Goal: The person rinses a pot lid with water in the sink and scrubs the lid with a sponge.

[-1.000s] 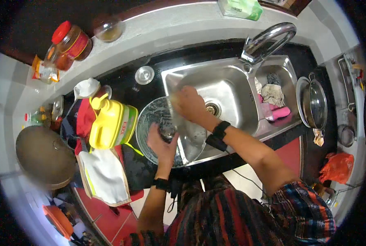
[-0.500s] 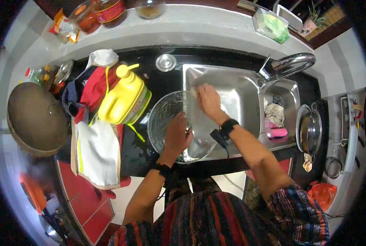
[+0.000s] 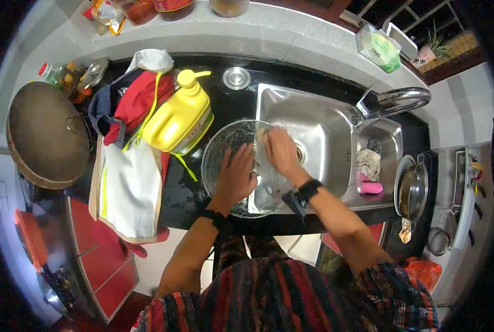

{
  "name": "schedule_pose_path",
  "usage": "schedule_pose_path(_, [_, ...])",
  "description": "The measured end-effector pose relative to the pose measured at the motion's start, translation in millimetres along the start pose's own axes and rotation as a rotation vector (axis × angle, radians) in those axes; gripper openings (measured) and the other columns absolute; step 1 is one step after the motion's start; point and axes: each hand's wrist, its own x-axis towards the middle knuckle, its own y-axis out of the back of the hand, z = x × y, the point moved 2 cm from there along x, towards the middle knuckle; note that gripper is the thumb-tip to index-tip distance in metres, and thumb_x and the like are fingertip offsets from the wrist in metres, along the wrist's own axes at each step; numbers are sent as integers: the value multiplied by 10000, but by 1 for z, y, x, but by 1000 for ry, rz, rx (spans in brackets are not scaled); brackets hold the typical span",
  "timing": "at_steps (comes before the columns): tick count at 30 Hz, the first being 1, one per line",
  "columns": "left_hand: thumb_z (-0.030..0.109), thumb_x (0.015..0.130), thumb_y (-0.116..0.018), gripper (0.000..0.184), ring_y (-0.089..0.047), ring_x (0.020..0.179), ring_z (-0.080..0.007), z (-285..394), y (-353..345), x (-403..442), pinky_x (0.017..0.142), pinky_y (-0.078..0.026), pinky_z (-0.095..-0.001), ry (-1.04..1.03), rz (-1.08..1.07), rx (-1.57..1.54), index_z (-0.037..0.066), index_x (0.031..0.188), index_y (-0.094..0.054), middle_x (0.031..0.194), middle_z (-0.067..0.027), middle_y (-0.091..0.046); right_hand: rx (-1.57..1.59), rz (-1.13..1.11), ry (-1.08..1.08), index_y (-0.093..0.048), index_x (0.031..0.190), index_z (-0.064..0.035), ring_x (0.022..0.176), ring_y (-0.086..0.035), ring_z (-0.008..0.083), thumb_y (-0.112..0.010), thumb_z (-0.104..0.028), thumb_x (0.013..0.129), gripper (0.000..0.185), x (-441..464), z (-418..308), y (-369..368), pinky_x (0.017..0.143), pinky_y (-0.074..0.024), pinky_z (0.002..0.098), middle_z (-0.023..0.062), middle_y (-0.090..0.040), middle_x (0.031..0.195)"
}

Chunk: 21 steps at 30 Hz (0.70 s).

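A large round sheet of clear glass, which looks like a pot lid, straddles the counter and the left edge of the sink. Its surface is wet and streaked. My left hand lies on it with fingers stretched out, and a small dark part shows beside the thumb. Over the right part of the glass, the fingers of my right hand are bent around a pale sponge or pad, mostly hidden by the hand. A dark strap end hangs from the right wristband.
A yellow pump jug and cloths lie left of the glass, beside a large wok. Right of the main basin are a faucet, a smaller basin with a rag and a pink item, and a metal pot.
My right hand has slid down toward me over the glass with the sponge. The left hand stays on the glass, fingers slightly more spread. The camera view has shifted a little.
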Motion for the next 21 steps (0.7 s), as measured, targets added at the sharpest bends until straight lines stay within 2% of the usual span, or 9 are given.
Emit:
schedule_pose_path(1, [239, 743, -636, 611, -323, 1394, -270, 0, -1, 0, 1145, -205, -524, -2, -7, 13, 1, 1289, -501, 1456, -135, -413, -90, -114, -48, -536, 867, -32, 795, -527, 417, -611, -119, 849, 117, -23, -1, 0, 682, -427, 486, 204, -533, 813])
schedule_pose_path(5, [246, 757, -625, 647, -307, 1406, -254, 0, -5, -1, 1147, -206, -523, -9, 1, 36, 7, 1340, -477, 1471, -130, -400, 85, -144, -44, -554, 882, -27, 807, -531, 424, -626, -108, 836, 118, -96, -38, 27, 695, -428, 488, 211, -548, 838])
schedule_pose_path(6, [246, 757, -625, 647, -307, 1406, -254, 0, -4, 0, 1147, -206, -523, -6, 5, 37, 7, 1340, -477, 1471, -130, -400, 155, -121, 2, -560, 889, -27, 812, -534, 426, -622, -101, 837, 109, -98, -41, 29, 696, -428, 488, 212, -555, 846])
schedule_pose_path(10, [213, 781, -595, 667, -301, 1404, -286, 3, 4, 1, 1160, -172, -532, -4, -32, 19, -8, 1384, -417, 1486, -150, -373, -129, -101, -79, -550, 942, -24, 807, -548, 408, -616, -106, 839, 147, -18, -6, -7, 677, -440, 495, 203, -565, 858])
schedule_pose_path(12, [215, 784, -594, 674, -298, 1406, -287, 4, 4, -3, 1159, -173, -531, -21, -29, 32, -9, 1393, -409, 1490, -151, -368, -129, 19, -18, -540, 964, -23, 787, -546, 406, -602, -105, 848, 155, 9, 1, -10, 655, -439, 497, 207, -559, 852])
schedule_pose_path(15, [223, 791, -595, 691, -289, 1412, -287, 0, -4, -1, 1162, -169, -524, 18, -37, 10, -10, 1409, -391, 1497, -147, -361, -108, -90, -73, -522, 901, -18, 776, -536, 400, -598, -98, 834, 129, -50, -25, 2, 661, -440, 482, 200, -523, 833])
schedule_pose_path(17, [255, 783, -606, 693, -283, 1418, -251, -4, -9, -4, 1159, -187, -521, 27, -18, -10, 1, 1397, -410, 1512, -129, -343, 20, -109, -78, -539, 923, -11, 772, -540, 406, -592, -119, 858, 137, -95, -51, 19, 654, -439, 481, 208, -530, 848])
schedule_pose_path(20, [249, 778, -603, 700, -288, 1415, -255, -2, -4, -1, 1156, -191, -522, 53, -46, -25, -7, 1398, -404, 1502, -135, -355, 13, -64, -16, -552, 954, -7, 780, -549, 404, -571, -139, 885, 149, -79, -46, 13, 669, -448, 483, 218, -543, 869])
schedule_pose_path(21, [249, 778, -603, 700, -288, 1415, -255, -2, -2, 0, 1156, -191, -522, 58, -45, -21, -7, 1398, -404, 1502, -135, -355, -101, -85, -88, -560, 959, -10, 790, -555, 398, -574, -123, 870, 144, -59, -36, 3, 682, -457, 481, 214, -555, 871])
